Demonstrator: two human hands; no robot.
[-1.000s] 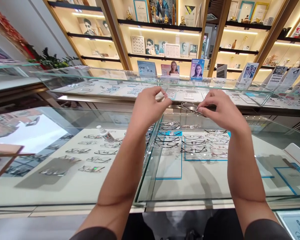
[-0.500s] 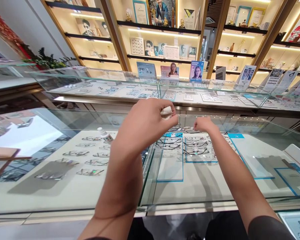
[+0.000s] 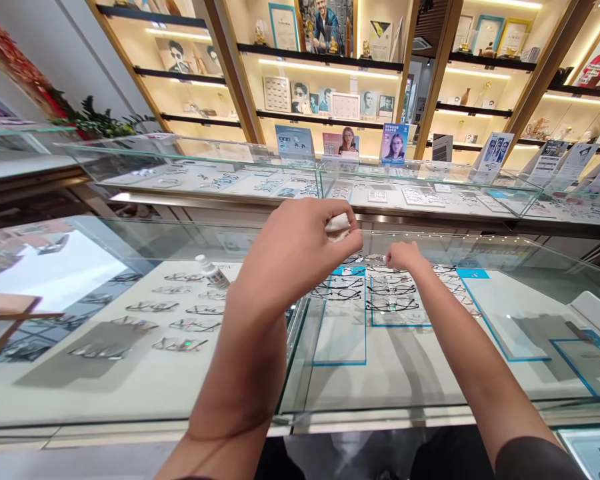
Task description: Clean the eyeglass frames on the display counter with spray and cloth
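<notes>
My left hand (image 3: 310, 233) is raised over the glass showcase, its fingers curled round a wadded white cloth (image 3: 338, 227). Farther out and to the right, my right hand (image 3: 403, 257) is closed, with fingertips by a pair of eyeglasses (image 3: 375, 259). Whether it grips that frame or something small is too hidden to tell. Below the hands, dark-rimmed eyeglasses (image 3: 393, 305) lie in rows on blue-edged display mats (image 3: 340, 364). A white bottle (image 3: 211, 272) with a label stands to the left of my left forearm.
The showcase's glass edge (image 3: 405, 408) runs along the front, close to my body. More eyeglasses (image 3: 153, 307) lie under the left pane. A second glass showcase (image 3: 300, 160) with advertising cards (image 3: 394, 143) stands beyond. Lit shelves (image 3: 325, 60) line the back wall.
My left hand, with the white cloth, has shifted slightly to the right. My right hand has turned a little and stays by the same eyeglasses.
</notes>
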